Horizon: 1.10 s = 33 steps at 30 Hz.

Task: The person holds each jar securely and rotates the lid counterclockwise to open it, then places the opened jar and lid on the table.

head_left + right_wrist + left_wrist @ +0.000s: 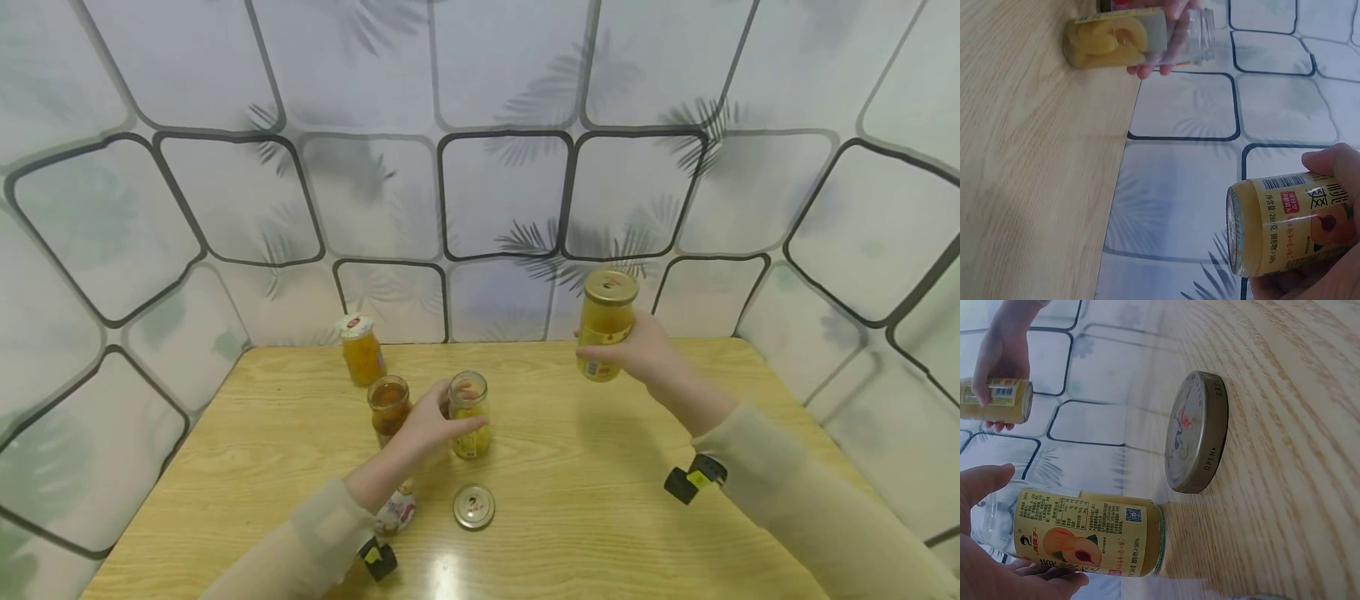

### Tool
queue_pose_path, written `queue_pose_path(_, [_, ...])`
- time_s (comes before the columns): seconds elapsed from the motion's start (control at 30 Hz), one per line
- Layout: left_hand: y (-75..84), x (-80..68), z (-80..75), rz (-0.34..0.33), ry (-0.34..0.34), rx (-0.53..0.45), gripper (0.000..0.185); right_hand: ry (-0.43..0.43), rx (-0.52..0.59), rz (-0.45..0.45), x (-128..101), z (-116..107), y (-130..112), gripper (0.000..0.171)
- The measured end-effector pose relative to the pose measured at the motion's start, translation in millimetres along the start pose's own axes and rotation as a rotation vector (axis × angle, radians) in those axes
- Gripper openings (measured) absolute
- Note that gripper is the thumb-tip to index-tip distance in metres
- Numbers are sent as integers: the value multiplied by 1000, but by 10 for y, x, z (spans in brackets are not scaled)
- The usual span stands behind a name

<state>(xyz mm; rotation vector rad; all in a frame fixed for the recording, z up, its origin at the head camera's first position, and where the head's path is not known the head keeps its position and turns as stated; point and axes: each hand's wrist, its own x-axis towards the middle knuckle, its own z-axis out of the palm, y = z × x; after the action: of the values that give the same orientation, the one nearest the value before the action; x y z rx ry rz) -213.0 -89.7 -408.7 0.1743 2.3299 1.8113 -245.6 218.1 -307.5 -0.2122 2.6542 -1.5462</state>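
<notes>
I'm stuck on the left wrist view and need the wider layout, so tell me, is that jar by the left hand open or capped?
Observer: Open. In the head view the lidless jar stands upright on the table, with the left hand wrapped round its side.
Operator: And the jar in the other hand, has it got a lid?
Observer: Yes. The gold-lidded jar is held in the air by the right hand, above the table.
Operator: Any other jars I can't see?
Observer: Two more. A darker open jar stands just left of the left hand, and a white-capped jar stands behind it near the wall.
</notes>
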Motion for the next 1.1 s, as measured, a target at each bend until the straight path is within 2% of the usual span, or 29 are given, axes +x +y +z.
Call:
queue_pose_path(0.23, [-2, 1, -2, -10, 3, 2, 73, -30, 12, -15, -72, 62, -14, 57])
queue_pose_path(0.43, [47, -19, 5, -22, 27, 61, 75, -44, 24, -14, -114, 118, -7, 58])
queue_pose_path(0.53, [97, -46, 6, -4, 39, 92, 75, -56, 31, -12, -127, 147, 8, 58])
queue_pose_path(0.67, [176, -85, 6, 63, 50, 128, 77, -70, 58, -39, -135, 197, 33, 55])
queue_pose_path(0.83, [343, -133, -21, 205, 79, 234, 79, -76, 57, -59, -161, 243, 45, 57])
queue_pose_path(0.97, [608, -138, -38, 306, 87, 278, 76, -88, 65, -61, -177, 271, 47, 57])
queue_pose_path(1.1, [921, -70, -19, 378, 42, 280, 70, -101, 79, -74, -179, 311, 42, 56])
